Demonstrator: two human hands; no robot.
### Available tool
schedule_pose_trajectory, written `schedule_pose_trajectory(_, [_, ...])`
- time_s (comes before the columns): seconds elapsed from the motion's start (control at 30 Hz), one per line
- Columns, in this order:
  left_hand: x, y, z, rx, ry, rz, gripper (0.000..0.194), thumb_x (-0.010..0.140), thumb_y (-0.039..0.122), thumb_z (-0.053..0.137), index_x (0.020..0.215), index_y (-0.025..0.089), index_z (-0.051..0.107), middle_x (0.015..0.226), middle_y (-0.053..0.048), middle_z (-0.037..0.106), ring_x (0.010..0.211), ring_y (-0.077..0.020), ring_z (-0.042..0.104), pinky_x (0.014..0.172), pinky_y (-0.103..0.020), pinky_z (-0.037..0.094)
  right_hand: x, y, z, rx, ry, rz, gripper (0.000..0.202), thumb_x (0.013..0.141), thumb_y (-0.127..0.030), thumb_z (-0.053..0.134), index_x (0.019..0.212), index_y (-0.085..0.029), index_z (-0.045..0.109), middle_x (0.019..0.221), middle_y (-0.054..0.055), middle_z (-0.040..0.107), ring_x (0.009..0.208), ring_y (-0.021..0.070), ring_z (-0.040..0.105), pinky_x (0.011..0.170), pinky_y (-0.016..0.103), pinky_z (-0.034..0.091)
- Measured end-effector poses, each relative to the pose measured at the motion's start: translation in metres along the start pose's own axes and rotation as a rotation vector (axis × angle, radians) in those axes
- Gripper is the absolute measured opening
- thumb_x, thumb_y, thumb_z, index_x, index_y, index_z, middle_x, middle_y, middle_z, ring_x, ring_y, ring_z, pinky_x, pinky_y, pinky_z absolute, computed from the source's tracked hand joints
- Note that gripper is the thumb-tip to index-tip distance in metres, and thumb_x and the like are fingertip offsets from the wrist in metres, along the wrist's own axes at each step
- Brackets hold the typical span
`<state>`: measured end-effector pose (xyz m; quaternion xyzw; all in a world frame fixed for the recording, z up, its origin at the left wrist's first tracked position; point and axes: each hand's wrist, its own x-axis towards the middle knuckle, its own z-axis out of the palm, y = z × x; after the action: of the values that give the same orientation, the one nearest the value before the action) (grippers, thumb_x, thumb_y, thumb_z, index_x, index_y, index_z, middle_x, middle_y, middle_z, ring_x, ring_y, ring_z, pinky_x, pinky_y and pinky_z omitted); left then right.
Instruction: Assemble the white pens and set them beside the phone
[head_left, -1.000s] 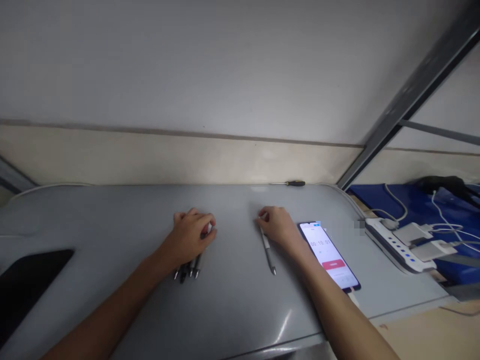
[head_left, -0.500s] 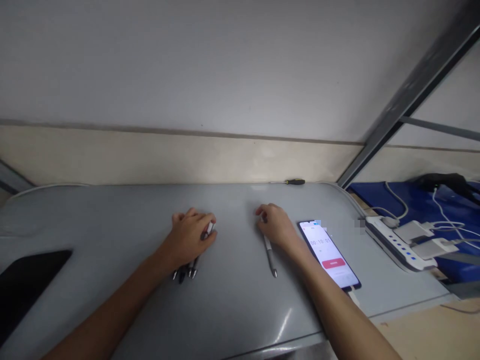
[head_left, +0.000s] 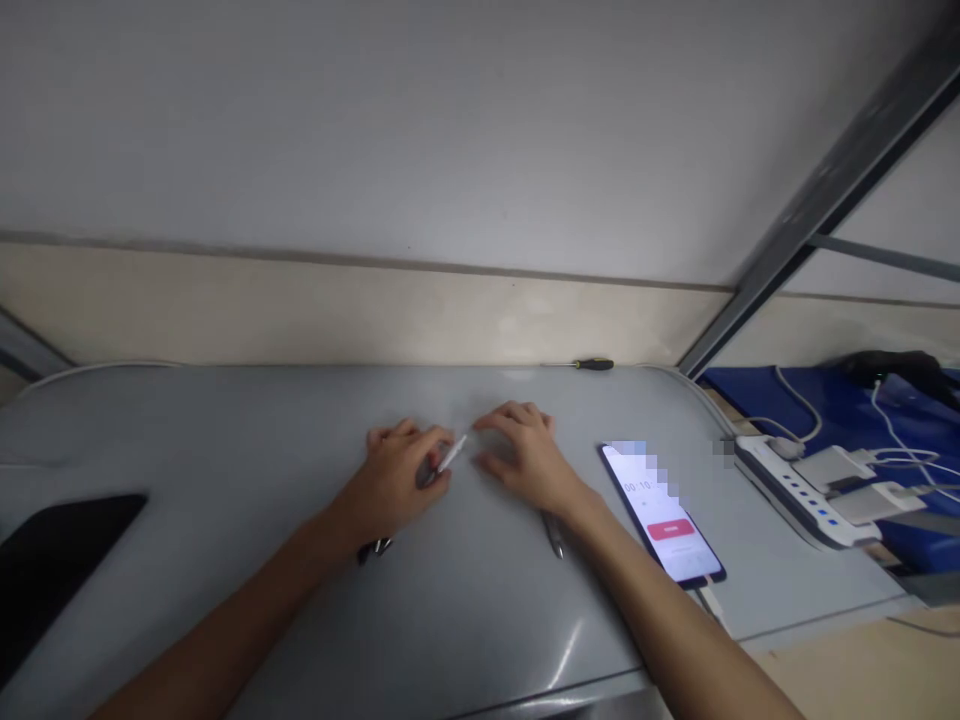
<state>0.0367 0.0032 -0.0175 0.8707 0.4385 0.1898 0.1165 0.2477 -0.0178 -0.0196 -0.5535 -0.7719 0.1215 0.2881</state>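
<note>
My left hand [head_left: 401,475] grips a white-ended pen [head_left: 451,455] between thumb and fingers, its pale end pointing up and right. Beneath that hand and wrist, the dark and silver ends of other pens [head_left: 375,548] poke out; the rest of them is hidden. Close by on the right, my right hand [head_left: 521,455] has its thumb and fingers apart around a gap that faces the held pen, not touching it. A grey pen [head_left: 553,535] lies on the table, partly covered by my right wrist.
On the grey table [head_left: 480,620], a lit phone [head_left: 664,515] on a cable lies right of my right forearm. Further right is a power strip [head_left: 802,495] with chargers. A screwdriver [head_left: 594,364] rests by the wall, and a black object [head_left: 67,570] at the left edge.
My left hand has shifted slightly right, with more of the pen's white end showing. My right hand has moved left towards it, its fingers spreading. The grey pen stays on the table.
</note>
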Motion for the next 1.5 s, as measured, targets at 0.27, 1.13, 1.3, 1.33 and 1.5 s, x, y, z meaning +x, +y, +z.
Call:
schedule_pose_trajectory(0.27, [0.000,0.003,0.000,-0.191,0.131,0.059,0.015,0.089,0.034,0.054,0.096,0.021,0.058,0.092,-0.001,0.066,0.089,-0.0180,0.060,0.085,-0.033,0.043,0.002,-0.001,-0.005,0.120,0.008,-0.161,0.012,0.090,-0.031,0.063,0.099,-0.025,0.069,0.104,0.005,0.069,0.105,0.0213,0.053,0.094,0.038,0.031])
schedule_pose_trajectory(1.13, [0.001,-0.007,-0.003,0.209,0.298,0.255,0.028,0.098,0.017,0.032,0.077,0.017,0.050,0.069,-0.002,0.057,0.070,-0.0190,0.045,0.069,-0.034,0.032,0.005,0.001,-0.012,0.748,-0.272,0.220,0.048,0.091,-0.057,0.045,0.066,-0.017,0.053,0.057,-0.005,0.036,0.051,0.0090,0.029,0.051,0.025,0.021])
schedule_pose_trajectory(1.3, [0.002,-0.008,-0.002,0.162,0.279,0.243,0.025,0.094,0.012,0.034,0.074,0.018,0.047,0.066,-0.001,0.055,0.064,-0.0173,0.046,0.065,-0.031,0.035,0.005,0.002,-0.010,0.642,-0.175,0.079,0.039,0.094,-0.047,0.046,0.068,-0.018,0.051,0.061,-0.005,0.036,0.057,0.0097,0.033,0.054,0.024,0.024])
schedule_pose_trajectory(1.33, [0.002,-0.009,-0.002,0.158,0.271,0.239,0.024,0.092,0.011,0.034,0.074,0.019,0.047,0.066,-0.001,0.055,0.063,-0.0172,0.046,0.064,-0.030,0.035,0.005,0.003,-0.009,0.621,-0.165,0.056,0.037,0.094,-0.044,0.046,0.069,-0.018,0.051,0.061,-0.004,0.037,0.057,0.0100,0.034,0.055,0.024,0.025])
schedule_pose_trajectory(1.5, [0.002,-0.014,-0.003,0.167,0.205,0.194,0.024,0.093,0.016,0.034,0.074,0.019,0.048,0.066,-0.002,0.055,0.064,-0.0183,0.048,0.063,-0.031,0.036,0.005,0.004,-0.005,0.467,-0.071,-0.060,0.030,0.095,-0.034,0.047,0.072,-0.017,0.056,0.066,-0.002,0.050,0.063,0.0118,0.044,0.061,0.025,0.031])
